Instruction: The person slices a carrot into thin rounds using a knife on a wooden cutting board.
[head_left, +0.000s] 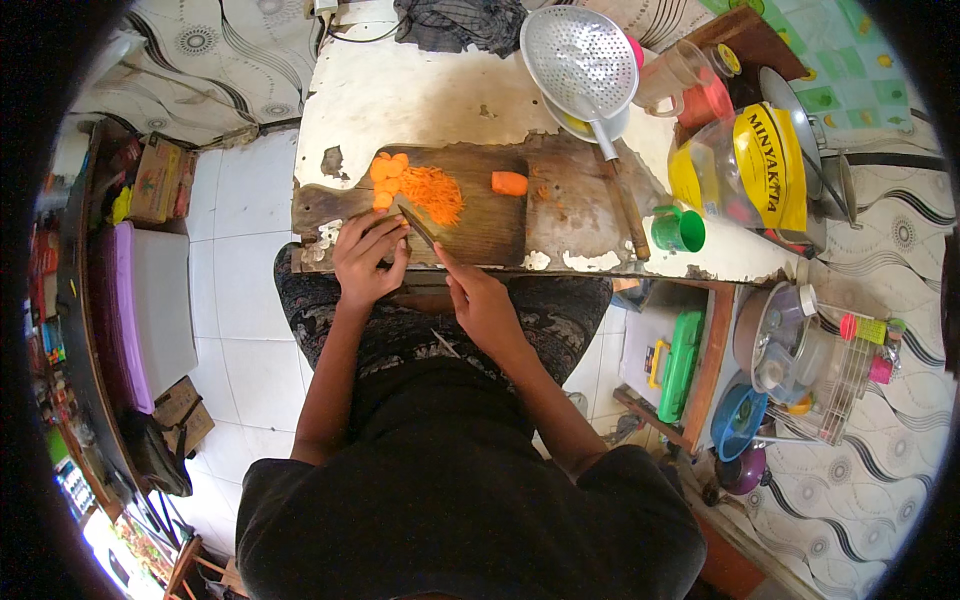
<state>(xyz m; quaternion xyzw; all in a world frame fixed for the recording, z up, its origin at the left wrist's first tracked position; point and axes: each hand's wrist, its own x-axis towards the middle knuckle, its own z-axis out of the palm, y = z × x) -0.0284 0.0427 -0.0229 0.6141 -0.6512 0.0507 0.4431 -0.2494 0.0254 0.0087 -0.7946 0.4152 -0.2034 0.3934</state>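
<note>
My right hand (478, 301) grips a kitchen knife (417, 223), its blade slanting up and left over a wooden cutting board (487, 240). Spread flat at the board's left part, my left hand (370, 251) has its fingertips by the blade and on carrot pieces that they partly cover. Just beyond those fingers lie round carrot slices (388, 174). A heap of finely shredded carrot (433, 195) sits beside them, to the right. Farther right on the board rests a short, thick chunk of carrot (509, 183).
A perforated metal skimmer (577, 60) lies across a dish at the back. Near the right are a green plastic cup (678, 229), a sheathed or wooden-handled long tool (626, 210) and a yellow plastic pouch (769, 169). Dark cloth (461, 24) lies at the table's far edge.
</note>
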